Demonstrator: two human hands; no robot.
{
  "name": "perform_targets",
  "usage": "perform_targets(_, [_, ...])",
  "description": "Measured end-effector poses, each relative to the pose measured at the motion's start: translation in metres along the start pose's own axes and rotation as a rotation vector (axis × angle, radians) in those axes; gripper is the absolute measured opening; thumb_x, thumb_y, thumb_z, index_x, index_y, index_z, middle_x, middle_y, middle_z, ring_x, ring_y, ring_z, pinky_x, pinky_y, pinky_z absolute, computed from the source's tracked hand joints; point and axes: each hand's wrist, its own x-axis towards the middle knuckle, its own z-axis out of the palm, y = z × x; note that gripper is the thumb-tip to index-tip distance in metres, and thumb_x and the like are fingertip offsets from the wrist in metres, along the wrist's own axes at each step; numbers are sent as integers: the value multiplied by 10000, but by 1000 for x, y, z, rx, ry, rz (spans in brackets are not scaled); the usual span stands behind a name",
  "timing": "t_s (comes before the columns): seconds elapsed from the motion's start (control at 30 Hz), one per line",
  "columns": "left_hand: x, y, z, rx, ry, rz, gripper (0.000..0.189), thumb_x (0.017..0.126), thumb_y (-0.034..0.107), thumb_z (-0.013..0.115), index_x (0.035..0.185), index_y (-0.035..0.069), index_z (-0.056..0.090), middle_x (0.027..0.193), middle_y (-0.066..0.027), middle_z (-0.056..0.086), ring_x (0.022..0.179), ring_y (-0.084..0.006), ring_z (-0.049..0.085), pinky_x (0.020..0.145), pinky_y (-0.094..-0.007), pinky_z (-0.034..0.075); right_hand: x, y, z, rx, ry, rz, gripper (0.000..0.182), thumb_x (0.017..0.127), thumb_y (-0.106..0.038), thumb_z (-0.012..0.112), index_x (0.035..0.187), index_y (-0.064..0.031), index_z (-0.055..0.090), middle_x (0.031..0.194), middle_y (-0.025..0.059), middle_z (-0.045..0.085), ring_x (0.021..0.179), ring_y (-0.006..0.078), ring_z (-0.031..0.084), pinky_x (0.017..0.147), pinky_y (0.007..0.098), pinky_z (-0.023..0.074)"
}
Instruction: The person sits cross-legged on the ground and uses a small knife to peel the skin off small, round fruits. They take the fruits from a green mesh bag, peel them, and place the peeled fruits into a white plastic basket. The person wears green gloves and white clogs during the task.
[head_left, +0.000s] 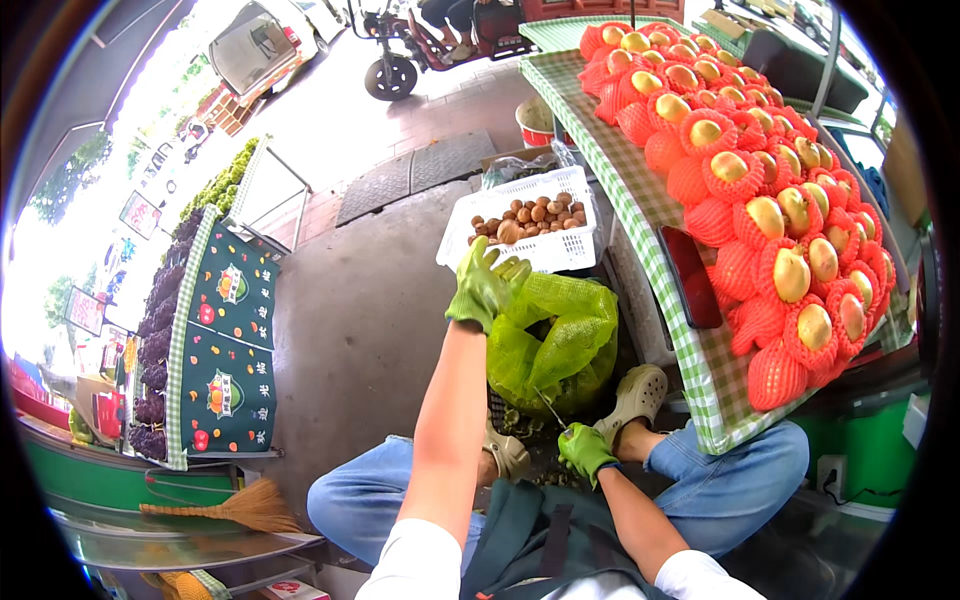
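Observation:
My left hand (482, 286), in a green work glove, reaches over the near edge of a white plastic basket (469, 214). Its fingers are spread and hold nothing. Brown walnuts (537, 214) lie in the basket. One walnut (508, 231) just beyond my fingertips looks larger; whether it rests on the others or is in the air, I cannot tell. Below the basket stands a yellow-green mesh sack (577, 337) with its mouth rolled open, the contents mostly hidden. Gloved too, my right hand (585, 450) grips a thin metal-bladed tool, probably a knife (553, 411), pointing at the sack.
Pomegranates in red foam nets (727, 169) cover a stand on the right with a checked cloth (637, 195). A phone (688, 277) lies on its edge. Grapes (161, 330) fill the left stand; a straw broom (240, 510) is below. Husk scraps (551, 476) litter the floor between my clogs.

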Motion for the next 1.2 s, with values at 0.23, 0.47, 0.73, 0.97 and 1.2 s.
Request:
perform_targets(0.23, [46,-63,-94,1204,-176,109,285,907,169,566,1080,-32,670,1076,-162,688,967,-272,666,867,-336,535,40,54,17,-93,138,-117,293,862,-260,491,817,-30,667,643,165,668,646,359,679,662,469,541])
perform_targets(0.47, [49,-146,-147,2495,-1015,397,340,791,75,597,1118,22,672,1149,-168,666,1087,-266,620,989,-333,479,61,83,22,-190,138,26,300,845,-332,510,891,-86,675,895,220,691,865,419,666,766,519,526])
perform_targets(0.73, [-19,-167,-53,2130,-353,224,200,770,171,629,900,47,717,918,-191,701,885,-364,684,757,-461,540,45,56,-8,-73,69,209,297,863,-289,493,895,-44,658,709,143,698,657,307,695,649,435,556])
perform_targets(0.97, [113,-153,-132,2000,38,192,246,821,233,624,971,59,712,1001,-207,698,883,-387,672,767,-460,535,41,36,-7,-106,-52,133,323,889,-303,467,911,-40,653,684,139,698,617,286,696,617,421,557])
perform_targets(1.2, [142,-200,-147,1994,91,168,384,914,319,519,1189,82,642,1244,-213,616,1118,-368,608,909,-474,483,22,6,-11,-53,-84,153,337,914,-344,468,908,-74,670,706,134,706,611,265,693,621,398,556])
